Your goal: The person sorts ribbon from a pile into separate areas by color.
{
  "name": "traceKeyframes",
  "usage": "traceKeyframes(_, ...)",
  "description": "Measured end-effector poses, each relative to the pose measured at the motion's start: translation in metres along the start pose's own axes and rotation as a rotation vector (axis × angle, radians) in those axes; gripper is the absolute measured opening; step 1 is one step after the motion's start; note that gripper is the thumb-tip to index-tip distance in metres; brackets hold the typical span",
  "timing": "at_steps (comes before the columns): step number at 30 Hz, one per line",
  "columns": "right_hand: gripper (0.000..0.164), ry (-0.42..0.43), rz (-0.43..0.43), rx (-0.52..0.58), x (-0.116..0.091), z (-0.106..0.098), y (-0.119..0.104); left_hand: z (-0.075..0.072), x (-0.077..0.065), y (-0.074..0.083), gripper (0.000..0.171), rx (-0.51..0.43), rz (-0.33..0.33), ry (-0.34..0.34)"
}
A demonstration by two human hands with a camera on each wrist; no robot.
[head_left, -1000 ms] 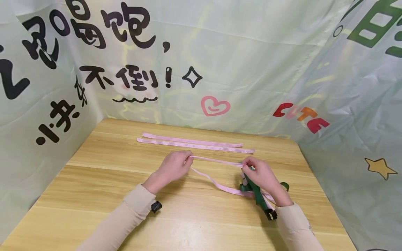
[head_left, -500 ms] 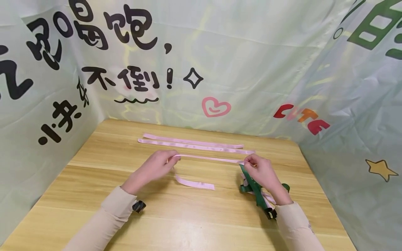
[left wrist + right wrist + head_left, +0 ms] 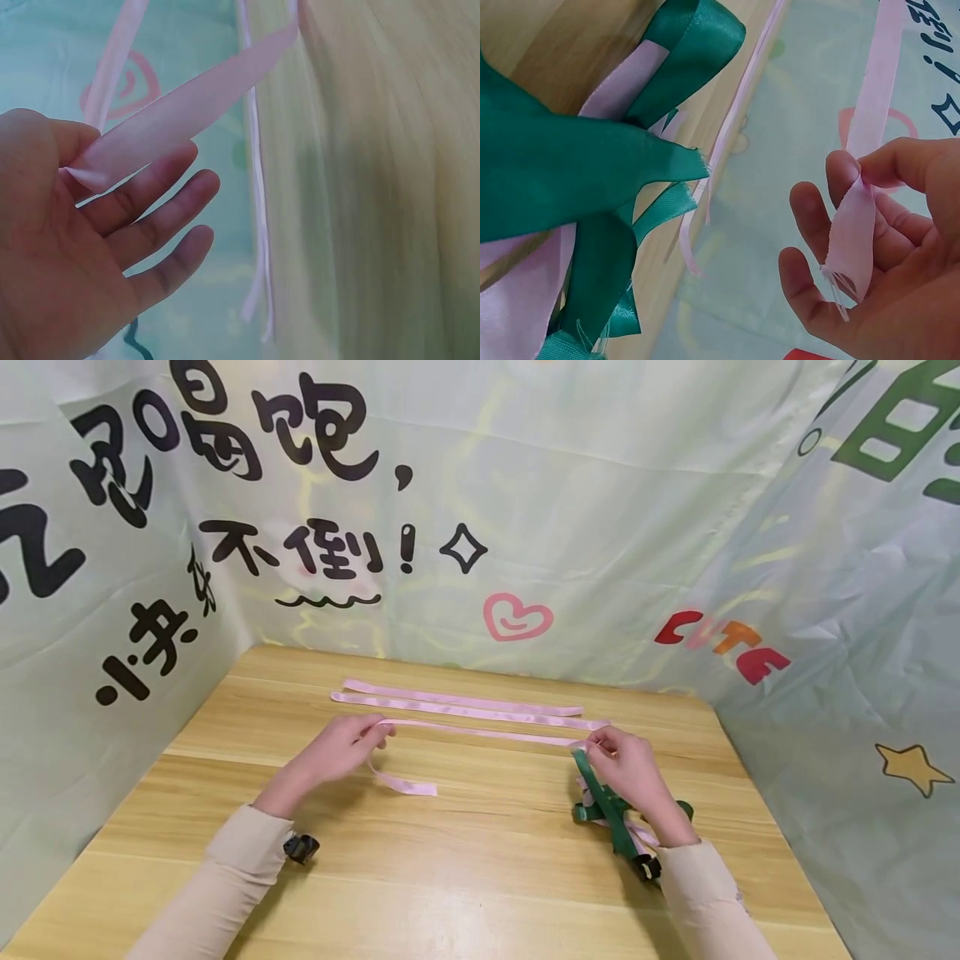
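Note:
A pink satin ribbon [image 3: 480, 732] is stretched between my two hands above the table. My left hand [image 3: 341, 747] pinches it between thumb and index finger, and a loose tail [image 3: 412, 788] hangs down to the tabletop. In the left wrist view the other fingers [image 3: 169, 247] are spread apart. At the other end, my right hand [image 3: 622, 764] pinches the ribbon near its frayed tip [image 3: 847, 277] with thumb and forefinger. Just beneath the right hand lies a pile of green ribbons [image 3: 611, 810] mixed with pink pieces [image 3: 619, 82].
Two pink ribbons [image 3: 465, 710] lie side by side, flat, near the back of the wooden table [image 3: 450, 877]. Printed cloth walls [image 3: 600, 527] surround the table at the back and sides. A black wrist-worn device [image 3: 302, 848] shows below the left sleeve.
My left hand has slid leftward along the ribbon, lengthening the taut stretch and shortening its loose tail. The tail's end has come away from the green pile. My right hand has barely moved.

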State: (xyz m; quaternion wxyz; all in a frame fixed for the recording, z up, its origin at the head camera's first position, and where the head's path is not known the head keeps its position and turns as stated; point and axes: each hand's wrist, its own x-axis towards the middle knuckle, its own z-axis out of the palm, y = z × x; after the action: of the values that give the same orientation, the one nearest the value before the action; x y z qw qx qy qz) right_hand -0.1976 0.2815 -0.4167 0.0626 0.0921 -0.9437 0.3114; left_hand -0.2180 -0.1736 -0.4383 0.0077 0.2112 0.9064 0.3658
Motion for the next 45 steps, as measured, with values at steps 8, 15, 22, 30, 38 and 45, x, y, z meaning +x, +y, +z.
traceKeyframes(8, 0.014, 0.013, -0.01, -0.033, 0.004, 0.001, 0.002, -0.011, -0.004, -0.02, 0.036, -0.065, -0.094, 0.081)
traceKeyframes(15, 0.016, 0.008, -0.002, -0.041, 0.007, 0.0, 0.004, -0.02, -0.006, -0.027, 0.038, -0.137, -0.175, 0.146)
traceKeyframes(22, 0.016, 0.009, 0.003, -0.062, 0.009, 0.0, 0.007, -0.024, -0.011, -0.04, 0.038, -0.16, -0.237, 0.241)
traceKeyframes(30, 0.015, 0.004, 0.016, -0.067, 0.009, -0.002, 0.008, -0.028, -0.014, -0.053, 0.034, -0.184, -0.276, 0.371)
traceKeyframes(38, 0.017, -0.005, 0.03, -0.064, 0.01, -0.006, 0.015, -0.031, -0.016, -0.062, 0.037, -0.199, -0.314, 0.413)
traceKeyframes(45, 0.016, 0.007, 0.037, -0.072, 0.013, -0.008, 0.027, -0.034, -0.016, -0.071, 0.036, -0.204, -0.379, 0.416)
